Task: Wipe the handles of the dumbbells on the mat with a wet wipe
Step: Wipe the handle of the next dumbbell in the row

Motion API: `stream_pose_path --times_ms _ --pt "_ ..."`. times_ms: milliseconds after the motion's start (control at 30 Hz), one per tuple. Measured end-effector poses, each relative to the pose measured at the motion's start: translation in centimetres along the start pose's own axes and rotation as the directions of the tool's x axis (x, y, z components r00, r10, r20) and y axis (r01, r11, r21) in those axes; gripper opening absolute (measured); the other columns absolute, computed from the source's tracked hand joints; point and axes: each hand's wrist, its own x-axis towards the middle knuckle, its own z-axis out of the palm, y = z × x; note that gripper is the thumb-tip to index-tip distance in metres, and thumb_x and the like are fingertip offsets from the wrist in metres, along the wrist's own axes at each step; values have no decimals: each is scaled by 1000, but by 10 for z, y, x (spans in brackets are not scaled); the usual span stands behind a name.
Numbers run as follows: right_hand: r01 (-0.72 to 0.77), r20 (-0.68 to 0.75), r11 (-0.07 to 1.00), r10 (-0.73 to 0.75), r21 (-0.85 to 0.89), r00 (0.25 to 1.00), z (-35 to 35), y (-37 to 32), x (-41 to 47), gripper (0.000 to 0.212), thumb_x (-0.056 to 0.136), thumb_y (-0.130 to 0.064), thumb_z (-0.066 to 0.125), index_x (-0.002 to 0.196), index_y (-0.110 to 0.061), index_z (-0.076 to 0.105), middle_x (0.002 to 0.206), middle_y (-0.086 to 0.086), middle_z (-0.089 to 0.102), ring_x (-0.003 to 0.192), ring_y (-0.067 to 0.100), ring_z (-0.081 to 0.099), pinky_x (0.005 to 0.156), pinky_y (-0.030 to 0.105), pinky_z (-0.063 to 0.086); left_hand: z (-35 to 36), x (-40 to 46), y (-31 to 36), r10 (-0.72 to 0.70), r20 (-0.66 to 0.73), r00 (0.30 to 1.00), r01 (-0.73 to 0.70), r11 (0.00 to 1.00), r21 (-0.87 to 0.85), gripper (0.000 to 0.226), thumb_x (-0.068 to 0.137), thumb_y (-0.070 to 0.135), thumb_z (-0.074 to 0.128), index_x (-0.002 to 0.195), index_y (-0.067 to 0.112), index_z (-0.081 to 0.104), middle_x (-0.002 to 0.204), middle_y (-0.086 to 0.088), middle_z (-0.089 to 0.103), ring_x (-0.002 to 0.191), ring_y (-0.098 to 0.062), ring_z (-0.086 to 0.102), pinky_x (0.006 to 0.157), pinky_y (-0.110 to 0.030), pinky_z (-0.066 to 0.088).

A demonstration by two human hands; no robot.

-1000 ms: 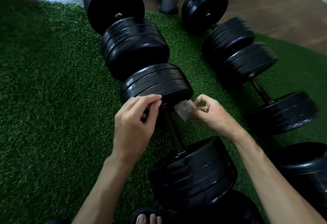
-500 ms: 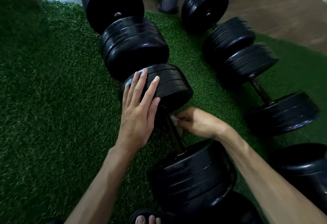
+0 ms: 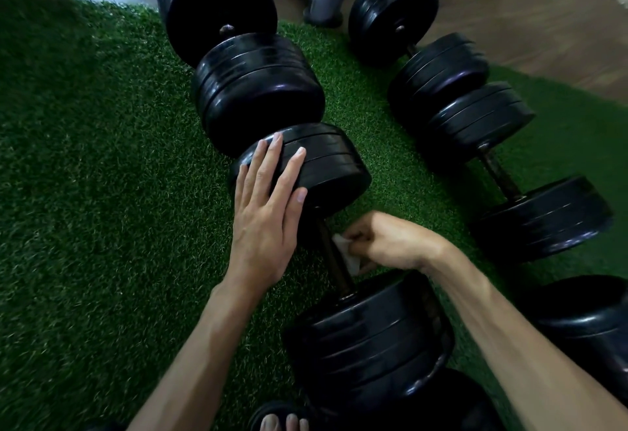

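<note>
Pressing flat with straight fingers, the left hand (image 3: pixel 263 223) rests on the far weight stack (image 3: pixel 326 165) of the nearest dumbbell on the green mat (image 3: pixel 102 192). Right hand (image 3: pixel 387 243) is curled tight around the white wet wipe (image 3: pixel 346 253), holding it against the dark handle (image 3: pixel 334 260) between the stacks. More dumbbells (image 3: pixel 475 117) lie alongside, well apart.
</note>
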Motion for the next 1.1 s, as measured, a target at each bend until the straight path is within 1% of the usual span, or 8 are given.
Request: stream_pose_path --times_ms 133,233,533,633,733,833,967,1100 --pt "18 -114 993 -4 120 993 0 3 3 34 101 -23 60 82 0 74 79 14 77 72 19 74 74 30 63 1 1 0 0 3 1000 0 1000 5 49 108 34 30 151 14 40 164 -7 25 154 -20 14 126 -44 11" --pt "122 -290 987 -149 -107 945 2 -4 12 34 100 -31 63 77 -9 73 73 2 76 67 11 69 68 30 52 0 1 0 1 10 1000 -1 1000 2 49 108 34 30 152 15 40 164 -7 25 155 -20 14 125 -46 13" --pt "-81 4 996 81 22 997 0 2 -10 24 98 -19 67 84 -1 76 84 16 78 84 28 77 81 40 64 0 0 0 1 0 1000 -1 1000 4 49 108 34 30 151 14 40 164 -7 25 155 -21 14 126 -42 10" --pt "-48 -165 994 64 98 984 1 -2 -5 29 97 -28 68 81 -4 75 76 10 78 76 20 77 76 34 64 0 0 1 -2 4 1000 2 1000 0 49 108 35 31 152 15 40 164 -6 25 155 -20 13 126 -41 9" --pt "51 -347 989 -97 -140 933 10 -7 7 28 94 -35 69 75 -15 69 69 -1 75 70 15 72 73 36 58 0 0 0 3 5 1000 -3 1000 3 48 108 34 32 152 15 40 164 -7 25 155 -20 13 126 -43 11" --pt "82 -237 966 -142 -245 961 8 -9 7 17 87 -22 75 73 -18 67 69 -1 73 64 8 66 65 31 53 -1 0 0 4 0 1000 -4 1000 3 48 108 33 32 151 14 40 164 -7 25 154 -20 14 126 -42 11" --pt "70 53 938 -56 -340 997 -5 -15 -9 22 83 -19 80 68 -30 69 56 -24 66 58 -10 60 60 10 42 0 0 -1 0 -4 1000 0 1000 -1 48 108 34 32 151 14 41 164 -7 25 154 -21 14 126 -42 10" --pt "59 -82 958 -85 -281 993 -11 -17 -12 26 91 -39 73 75 -18 73 60 -11 70 54 -3 60 56 19 44 0 0 0 8 -3 1000 -8 1000 3 48 108 34 31 151 15 41 164 -7 26 154 -20 14 126 -42 11"
